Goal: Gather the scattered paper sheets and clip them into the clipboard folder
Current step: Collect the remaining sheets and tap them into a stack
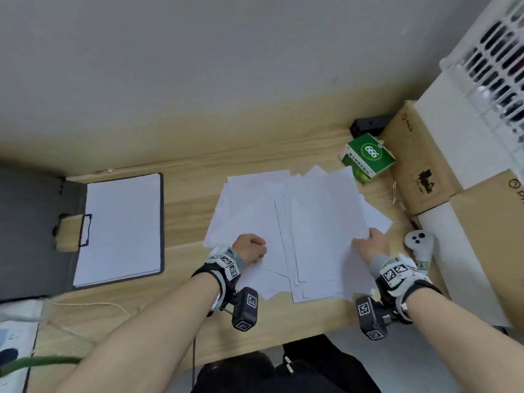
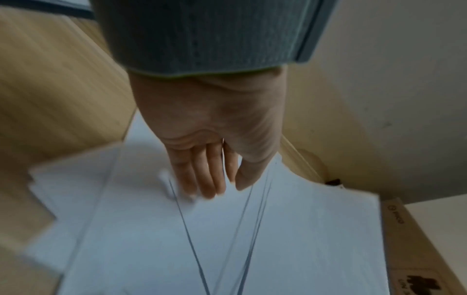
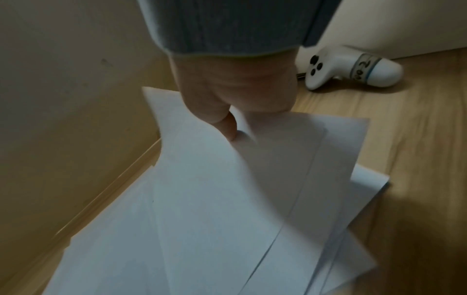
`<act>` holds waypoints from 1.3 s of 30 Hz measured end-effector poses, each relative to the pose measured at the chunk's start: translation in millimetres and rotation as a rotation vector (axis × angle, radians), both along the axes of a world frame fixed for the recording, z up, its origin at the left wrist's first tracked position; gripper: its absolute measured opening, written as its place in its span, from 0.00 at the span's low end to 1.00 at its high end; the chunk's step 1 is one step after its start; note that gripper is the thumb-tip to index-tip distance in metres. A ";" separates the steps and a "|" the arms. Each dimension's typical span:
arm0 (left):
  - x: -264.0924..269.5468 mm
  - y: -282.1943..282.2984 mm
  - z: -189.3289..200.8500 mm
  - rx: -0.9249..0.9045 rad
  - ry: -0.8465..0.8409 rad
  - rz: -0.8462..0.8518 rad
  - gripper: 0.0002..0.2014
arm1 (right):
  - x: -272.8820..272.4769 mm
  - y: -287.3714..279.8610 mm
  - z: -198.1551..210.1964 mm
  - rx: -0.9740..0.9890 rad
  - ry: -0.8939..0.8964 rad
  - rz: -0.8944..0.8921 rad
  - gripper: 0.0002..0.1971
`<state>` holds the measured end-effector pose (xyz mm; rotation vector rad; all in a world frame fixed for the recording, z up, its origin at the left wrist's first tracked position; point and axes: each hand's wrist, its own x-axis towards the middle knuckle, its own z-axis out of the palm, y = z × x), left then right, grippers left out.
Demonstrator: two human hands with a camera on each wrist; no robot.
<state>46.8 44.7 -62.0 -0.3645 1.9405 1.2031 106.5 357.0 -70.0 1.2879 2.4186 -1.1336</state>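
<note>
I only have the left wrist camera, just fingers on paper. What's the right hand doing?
Observer: The right hand pinches the right edge of the sheets, with the top sheets lifted there.
Operator: Where's the clipboard?
Observer: The clipboard lies left of the pile, apart from it, with paper on it.
Operator: Anything beside the right hand?
Observer: A white controller lies on the desk just right of it.

office: desk [image 1: 184, 199], cardboard boxes [image 1: 416, 165]
</note>
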 end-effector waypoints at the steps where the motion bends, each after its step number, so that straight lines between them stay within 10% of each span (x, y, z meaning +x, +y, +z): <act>1: 1.3 13.6 -2.0 -0.021 0.000 -0.007 0.17 | 1.2 12.3 -5.9 -0.003 -0.003 -0.006 0.13; 6: 13.3 68.7 -9.2 -0.183 0.043 0.021 0.27 | 3.3 40.6 -21.8 -0.108 0.017 0.046 0.14; 11: 29.9 98.1 -14.0 -0.220 -0.011 0.053 0.05 | 11.8 41.0 -29.1 -0.183 -0.052 0.129 0.07; 21: 42.5 109.3 -19.0 -0.252 0.068 0.140 0.17 | 12.1 24.9 -30.3 -0.218 -0.120 0.398 0.10; 29: 32.2 63.6 -0.7 -0.316 0.097 0.104 0.24 | -5.9 -0.5 -12.4 -0.167 -0.050 0.277 0.24; 39: 47.2 2.2 -9.8 -0.123 -0.166 0.283 0.23 | -8.8 -70.1 -16.1 -0.356 -0.154 0.390 0.17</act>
